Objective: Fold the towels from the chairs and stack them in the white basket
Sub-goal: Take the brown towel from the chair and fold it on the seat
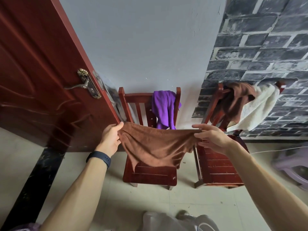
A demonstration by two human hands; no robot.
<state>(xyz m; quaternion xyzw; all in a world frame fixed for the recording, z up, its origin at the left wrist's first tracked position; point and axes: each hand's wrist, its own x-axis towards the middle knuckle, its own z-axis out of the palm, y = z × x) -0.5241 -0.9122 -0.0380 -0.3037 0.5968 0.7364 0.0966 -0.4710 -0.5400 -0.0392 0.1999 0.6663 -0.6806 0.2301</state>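
Observation:
I hold a brown towel stretched out in the air in front of the left red wooden chair. My left hand pinches its left top corner and my right hand pinches its right top corner; the cloth sags between them. A purple towel hangs over that chair's backrest. The right red chair carries another brown towel and a white towel draped over its back. The white basket is not clearly in view.
A dark red door with a brass handle stands open at the left. A brick-pattern wall is at the right, with a pale purple stool below it. Something pale and blurred lies at the bottom edge on the tiled floor.

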